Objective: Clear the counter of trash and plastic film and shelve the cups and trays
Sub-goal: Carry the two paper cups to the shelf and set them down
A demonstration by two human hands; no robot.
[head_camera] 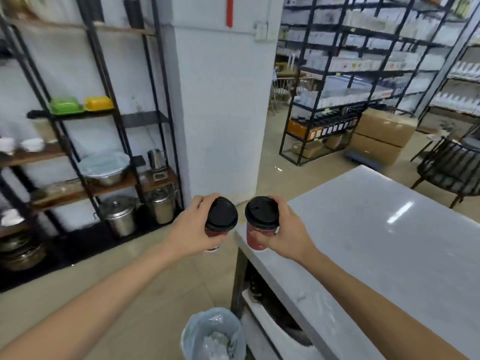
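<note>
I hold two red paper cups with black lids, one in each hand, side by side in mid-air at the centre of the view. My left hand (192, 229) grips the left cup (220, 216) from its left side, over the floor. My right hand (288, 232) grips the right cup (261, 222) from its right side, above the near left corner of the grey counter (389, 250). Both cups are upright and a small gap separates them. The black metal shelf rack (109, 120) stands to the left against the wall.
A bin lined with a pale blue bag (213, 333) holding crumpled film sits on the floor below. The rack carries green and yellow trays (80, 105), bowls, a foil-covered basin and steel pots (122, 216). A white pillar (223, 113) stands ahead; stock shelves and cardboard boxes stand beyond.
</note>
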